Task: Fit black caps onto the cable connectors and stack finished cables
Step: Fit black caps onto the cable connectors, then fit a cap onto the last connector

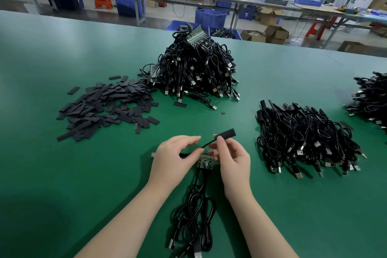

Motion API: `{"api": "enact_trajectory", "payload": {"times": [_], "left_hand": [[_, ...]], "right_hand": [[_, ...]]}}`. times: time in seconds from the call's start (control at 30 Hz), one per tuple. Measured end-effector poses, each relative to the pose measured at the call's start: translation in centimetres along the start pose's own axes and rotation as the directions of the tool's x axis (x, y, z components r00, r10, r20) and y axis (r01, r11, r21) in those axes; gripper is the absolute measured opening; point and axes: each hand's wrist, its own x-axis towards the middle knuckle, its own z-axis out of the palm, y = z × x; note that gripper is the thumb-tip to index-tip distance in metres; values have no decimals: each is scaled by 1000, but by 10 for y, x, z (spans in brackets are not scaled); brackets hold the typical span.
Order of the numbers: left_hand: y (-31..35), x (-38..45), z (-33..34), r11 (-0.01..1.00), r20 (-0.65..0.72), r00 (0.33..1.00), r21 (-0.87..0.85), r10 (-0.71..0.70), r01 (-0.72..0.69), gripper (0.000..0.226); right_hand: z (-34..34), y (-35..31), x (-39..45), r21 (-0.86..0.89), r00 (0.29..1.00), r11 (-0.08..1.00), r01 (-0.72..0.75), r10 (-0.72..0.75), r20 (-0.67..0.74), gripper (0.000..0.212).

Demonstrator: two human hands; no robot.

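Factory hall | green table (pixel 62 174) | cap pile (pixel 104 107) | cable heap (pixel 194 69)

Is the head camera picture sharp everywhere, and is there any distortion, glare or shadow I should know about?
Head view: the hands, left and right, and the capped connector are sharp; the background benches look soft. The wide lens bends the far edge of the green table. Pale glare lies on the table at upper left, and a dark shadow at lower left.
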Motion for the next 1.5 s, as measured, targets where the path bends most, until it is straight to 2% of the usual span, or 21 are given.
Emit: {"api": "enact_trajectory", "payload": {"times": [0.1,0.33,0.43,0.53,0.63,0.73,0.77,0.8,0.83,0.87,0.93,0.97,1.0,1.03,1.07,1.1,1.2,1.27,1.37,1.43,1.5], "left_hand": [[-2,1,0,1000,12,1000,-5,-8,8,18],[-4,2,0,999,84,996,37,-23,20,20],[-3,1,-1,999,59,998,40,-13,10,20],[-1,1,-1,996,15,999,82,36,-37,25],[0,0,-2,998,14,1000,58,5,-6,33],[1,-2,-2,999,34,999,33,-29,27,30],[1,-3,-2,999,30,999,24,-33,33,29],[1,-3,-2,999,26,999,15,-36,36,28],[0,-3,-2,999,29,999,9,-37,37,27],[0,-3,-1,999,36,999,7,-40,39,27],[-1,-2,-1,999,56,997,14,-47,46,25],[-1,-2,-1,999,66,996,15,-52,51,24],[-1,-2,-1,998,75,996,14,-56,55,23],[-1,-2,-1,998,81,995,13,-59,58,23],[-2,-2,-1,998,83,995,11,-63,62,22],[-2,-1,-1,998,84,994,4,-70,70,22],[-2,-1,-1,994,97,990,-14,-102,104,22],[-2,-1,-2,993,105,988,-14,-114,116,22],[-2,-2,-2,992,108,987,-15,-121,123,23],[-2,-1,-1,992,111,986,-21,-124,127,23],[-3,-1,0,990,118,985,-30,-130,134,23]], "right_hand": [[-1,-1,0,26,1000,999,-21,21,-5,17],[5,4,-1,-208,992,978,12,15,128,17],[5,4,0,-208,992,978,-4,30,126,16],[2,0,4,25,997,997,-79,78,11,14],[-10,-12,10,187,990,981,-53,76,-118,11],[-30,-34,22,159,967,984,80,-38,-251,10],[-37,-44,28,80,949,986,149,-119,-292,9],[-46,-54,36,-72,920,974,213,-225,-322,9],[-54,-63,47,-270,886,929,254,-335,-321,11],[-63,-72,58,-483,856,837,258,-429,-287,13],[-81,-86,81,-841,846,525,132,-501,-180,23],[-89,-90,91,-953,876,300,34,-467,-115,26],[-95,-90,98,-996,922,70,-51,-380,-74,28],[-99,-90,101,-988,961,-109,-107,-267,-74,33],[-101,-87,101,-974,979,-187,-124,-183,-90,39],[-102,-82,98,-975,985,-183,-123,-145,-97,44],[-100,-64,79,-994,980,-71,-78,-187,-64,58],[-102,-51,64,-996,974,12,-88,-207,-89,73],[-121,-39,46,-954,925,267,-134,-313,-217,96],[-144,-39,43,-913,870,364,-187,-370,-326,107],[-167,-42,46,-844,855,472,-253,-299,-424,119]]}}
